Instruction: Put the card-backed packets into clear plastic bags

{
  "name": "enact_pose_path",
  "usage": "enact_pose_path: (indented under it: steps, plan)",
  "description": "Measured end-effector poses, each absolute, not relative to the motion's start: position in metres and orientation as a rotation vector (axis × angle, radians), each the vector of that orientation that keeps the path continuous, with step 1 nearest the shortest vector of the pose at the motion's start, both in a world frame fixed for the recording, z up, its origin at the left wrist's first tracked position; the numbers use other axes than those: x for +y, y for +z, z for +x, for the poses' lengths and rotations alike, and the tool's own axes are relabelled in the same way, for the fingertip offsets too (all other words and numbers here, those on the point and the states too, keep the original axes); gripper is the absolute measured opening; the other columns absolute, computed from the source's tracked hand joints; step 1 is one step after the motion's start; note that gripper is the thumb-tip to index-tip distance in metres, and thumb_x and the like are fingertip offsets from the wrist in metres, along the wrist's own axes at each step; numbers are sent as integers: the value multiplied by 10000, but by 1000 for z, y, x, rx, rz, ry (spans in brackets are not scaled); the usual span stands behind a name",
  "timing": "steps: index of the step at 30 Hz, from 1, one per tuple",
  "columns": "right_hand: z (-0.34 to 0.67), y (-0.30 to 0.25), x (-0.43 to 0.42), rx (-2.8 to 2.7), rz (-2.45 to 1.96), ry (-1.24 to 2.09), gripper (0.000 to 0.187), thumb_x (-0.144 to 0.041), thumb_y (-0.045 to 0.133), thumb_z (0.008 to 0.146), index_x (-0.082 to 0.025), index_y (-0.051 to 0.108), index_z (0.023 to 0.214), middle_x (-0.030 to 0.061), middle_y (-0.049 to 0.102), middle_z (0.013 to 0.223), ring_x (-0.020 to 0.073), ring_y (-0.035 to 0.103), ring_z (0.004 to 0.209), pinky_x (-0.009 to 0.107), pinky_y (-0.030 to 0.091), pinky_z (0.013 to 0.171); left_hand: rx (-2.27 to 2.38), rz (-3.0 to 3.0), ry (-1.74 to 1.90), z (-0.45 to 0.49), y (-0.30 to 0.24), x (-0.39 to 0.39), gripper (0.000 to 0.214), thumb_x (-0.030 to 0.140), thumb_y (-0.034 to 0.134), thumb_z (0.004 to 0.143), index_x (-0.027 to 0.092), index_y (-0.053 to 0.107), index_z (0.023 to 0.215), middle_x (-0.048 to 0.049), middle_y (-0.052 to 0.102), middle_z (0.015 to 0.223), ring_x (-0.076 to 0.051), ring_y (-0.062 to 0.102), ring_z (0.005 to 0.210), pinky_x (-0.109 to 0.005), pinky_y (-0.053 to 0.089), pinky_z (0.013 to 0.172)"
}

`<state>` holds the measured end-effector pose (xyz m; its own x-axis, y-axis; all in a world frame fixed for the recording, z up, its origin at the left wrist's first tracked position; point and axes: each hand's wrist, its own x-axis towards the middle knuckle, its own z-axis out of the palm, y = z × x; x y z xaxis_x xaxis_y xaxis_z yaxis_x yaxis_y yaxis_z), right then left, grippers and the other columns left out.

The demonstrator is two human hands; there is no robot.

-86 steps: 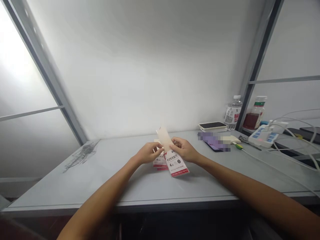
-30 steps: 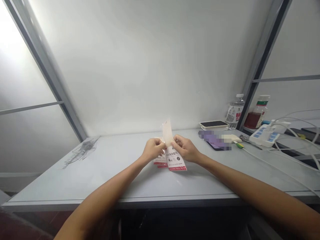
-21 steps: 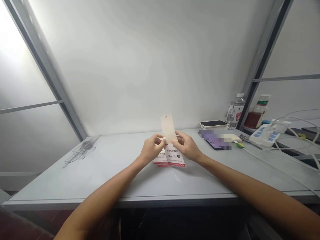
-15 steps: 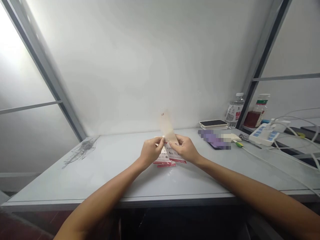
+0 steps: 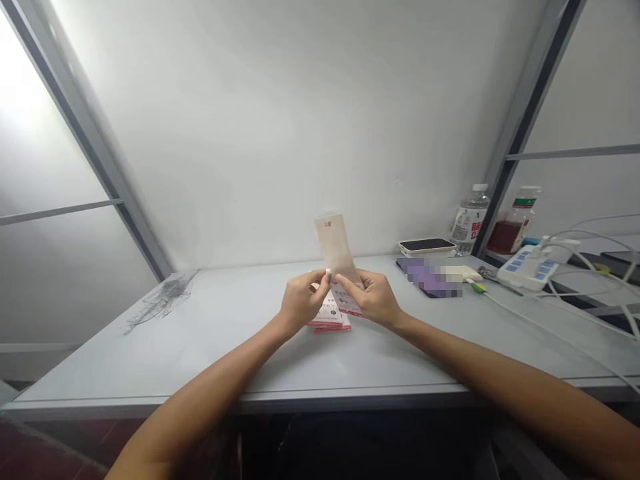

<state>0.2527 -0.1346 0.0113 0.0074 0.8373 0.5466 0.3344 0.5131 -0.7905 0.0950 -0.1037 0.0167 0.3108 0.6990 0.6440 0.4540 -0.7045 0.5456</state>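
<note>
My right hand [image 5: 377,297] pinches a flat clear packet [image 5: 334,247] between thumb and fingers. The packet has a beige upper part with small red print, and a white and red lower end with dark lettering. It is tilted, its top leaning to the left. Close beside it, my left hand [image 5: 305,297] is closed, thumb against fingertips, on a small white piece [image 5: 329,273] at the packet's left edge; its kind is too small to tell. Below the hands, similar red-edged packets [image 5: 331,327] lie overlapping on the table, partly covered by my left hand.
Along the right side of the grey table [image 5: 225,360] are a phone in a pale case [image 5: 427,247], a blurred purple item [image 5: 430,278], a clear bottle [image 5: 470,220], a jar of dark red contents [image 5: 510,230] and a white power strip [image 5: 530,267] with cables. A wall stands behind.
The packet in my right hand has risen slightly, its top swinging to the left, and now looks sharper. My left hand has barely moved.
</note>
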Motion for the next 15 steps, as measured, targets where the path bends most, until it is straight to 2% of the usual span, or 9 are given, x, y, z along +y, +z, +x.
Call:
enact_pose_path:
  steps: [9,15]
  plan:
    - [255,9,-134,-1583,-1028,518,339,-462,518,799,-158,663,769,28,574,628,161,527,592,263,408,528,985,2455,1317,90,16,-99,296,317,416,866,194,668,961,-28,711,869,-125,638,740,-227,517,643]
    - [252,7,-134,-1600,-1042,502,366,-492,504,798,-160,637,721,19,509,566,151,484,562,258,372,490,1001,2415,1291,92,16,-100,279,310,419,859,208,673,914,-3,710,838,-103,619,688,-215,515,643]
